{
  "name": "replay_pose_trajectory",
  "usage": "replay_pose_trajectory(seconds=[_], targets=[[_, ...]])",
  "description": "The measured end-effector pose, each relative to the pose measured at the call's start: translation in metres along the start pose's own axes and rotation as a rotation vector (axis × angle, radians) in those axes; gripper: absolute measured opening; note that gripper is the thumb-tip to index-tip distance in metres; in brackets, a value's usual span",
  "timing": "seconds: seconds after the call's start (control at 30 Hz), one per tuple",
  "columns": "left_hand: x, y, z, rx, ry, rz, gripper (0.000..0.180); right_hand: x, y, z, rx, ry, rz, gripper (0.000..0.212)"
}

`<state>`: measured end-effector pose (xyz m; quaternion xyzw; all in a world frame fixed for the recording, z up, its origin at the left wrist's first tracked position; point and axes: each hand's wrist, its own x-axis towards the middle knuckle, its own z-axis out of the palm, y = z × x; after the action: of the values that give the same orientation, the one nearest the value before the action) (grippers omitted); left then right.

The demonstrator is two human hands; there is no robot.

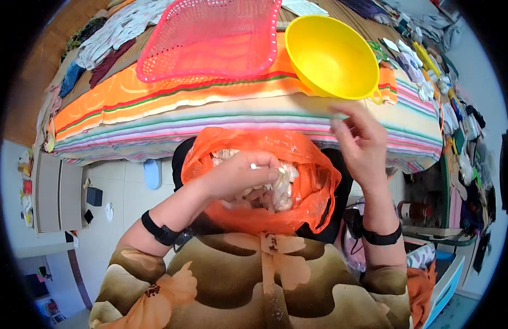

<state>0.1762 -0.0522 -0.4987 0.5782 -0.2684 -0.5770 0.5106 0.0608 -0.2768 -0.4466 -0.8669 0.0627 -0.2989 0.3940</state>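
Observation:
An orange plastic bag (226,137) lies open on my lap, filled with pale, papery pieces that look like garlic (284,203). Over the bag's mouth, my left hand (237,174) is closed, with a whitish garlic piece (287,178) at its thumb and fingertips. A small white bit shows between its fingers. My right hand (366,140) is raised just below the near rim of the yellow plastic bowl (325,60). Its thumb and forefinger are apart, and I see nothing between them. Motion smears its fingertips slightly.
A pink mesh basket (210,68) sits left of the bowl on a bed with an orange cloth (117,107) and a striped cover (254,112). Clothes (120,35) lie at far left. Clutter lines the right side. A blue slipper (152,174) is on the tiled floor.

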Motion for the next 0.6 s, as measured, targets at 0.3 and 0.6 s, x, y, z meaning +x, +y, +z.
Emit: replay_pose_trajectory(seconds=[0.3, 0.6], targets=[[0.007, -0.003, 0.008, -0.2, 0.083, 0.111, 0.02, -0.031, -0.014, 0.033, 0.149, -0.438, -0.052, 0.039], [0.007, -0.012, 0.002, -0.188, 0.034, 0.108, 0.018, -0.036, -0.01, 0.04, 0.266, -0.414, 0.215, 0.015]])
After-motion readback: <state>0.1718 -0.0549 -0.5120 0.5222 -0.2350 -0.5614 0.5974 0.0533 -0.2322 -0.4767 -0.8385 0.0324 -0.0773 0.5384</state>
